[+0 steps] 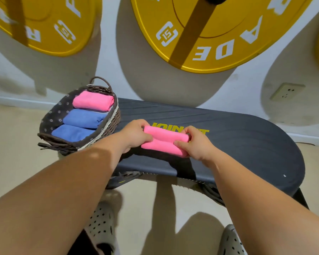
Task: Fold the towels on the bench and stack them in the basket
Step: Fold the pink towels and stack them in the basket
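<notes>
Both hands pinch the folded pink towel [165, 140], doubled over.

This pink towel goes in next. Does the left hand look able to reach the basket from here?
Probably yes: the basket sits beside the left hand, open-topped, nothing between them, though that hand is gripping the pink towel.

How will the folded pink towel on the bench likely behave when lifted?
Probably soft and floppy: the pink towel creases between the left hand and right hand gripping its ends. Likely light, being a small cloth bundle. Its folds may loosen unless both ends are pinched.
</notes>
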